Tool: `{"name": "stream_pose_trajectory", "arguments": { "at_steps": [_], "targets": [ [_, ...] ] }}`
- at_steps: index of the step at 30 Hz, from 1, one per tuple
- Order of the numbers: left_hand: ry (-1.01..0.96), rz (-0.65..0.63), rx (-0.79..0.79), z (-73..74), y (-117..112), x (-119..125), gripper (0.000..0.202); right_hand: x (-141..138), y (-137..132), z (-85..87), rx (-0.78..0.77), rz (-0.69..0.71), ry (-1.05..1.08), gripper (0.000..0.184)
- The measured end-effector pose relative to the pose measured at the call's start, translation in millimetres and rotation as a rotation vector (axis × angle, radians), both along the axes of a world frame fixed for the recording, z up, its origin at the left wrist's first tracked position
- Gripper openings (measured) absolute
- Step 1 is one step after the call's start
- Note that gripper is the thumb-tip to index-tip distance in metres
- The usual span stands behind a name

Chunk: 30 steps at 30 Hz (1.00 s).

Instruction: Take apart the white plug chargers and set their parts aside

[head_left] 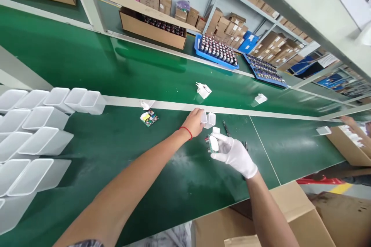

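My left hand (194, 122), bare with a red string on the wrist, has its fingers closed on a small translucent plastic box (204, 117). A second translucent box (211, 119) stands right beside it. In a white glove, my right hand (232, 151) pinches a small green circuit board (213, 144) with a white part on its face. A small white piece (216, 130) shows just above the gloved fingers; I cannot tell whether it is joined to the board. Behind that hand lies a dark, pen-like tool (225, 128).
Rows of translucent boxes (46, 139) fill the left of the green bench. Another circuit board (149, 117) lies near the pale strip (171, 105). Farther back are a white plug piece (203, 90) and blue trays (217, 58). A co-worker's hand (352, 123) is at far right, over a carton (349, 144).
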<state>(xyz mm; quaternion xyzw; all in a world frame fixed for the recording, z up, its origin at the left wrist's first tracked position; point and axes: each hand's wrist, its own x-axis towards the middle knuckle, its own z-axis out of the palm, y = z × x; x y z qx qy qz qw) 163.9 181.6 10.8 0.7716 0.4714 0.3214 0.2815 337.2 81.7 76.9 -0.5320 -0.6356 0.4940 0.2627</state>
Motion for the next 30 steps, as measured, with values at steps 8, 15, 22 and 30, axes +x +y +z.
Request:
{"name": "stream_pose_trajectory", "arguments": {
  "at_steps": [8, 15, 22, 30],
  "targets": [
    [0.226, 0.253, -0.039, 9.2, -94, -84, 0.069, -36, -2, -7.0, 0.313, 0.149, -0.066, 0.062],
    [0.072, 0.051, -0.465, 18.8, -153, -134, 0.079, -65, 1, -18.0, 0.048, 0.162, 0.044, 0.060],
    [0.070, -0.250, -0.317, 15.3, -140, -139, 0.084, -71, -20, -9.3, 0.029, 0.064, -0.050, 0.067],
    [-0.162, -0.110, -0.194, -0.3, -143, -129, 0.067, -90, -30, 15.0, 0.832, 0.405, -0.591, 0.053]
  ]
}}
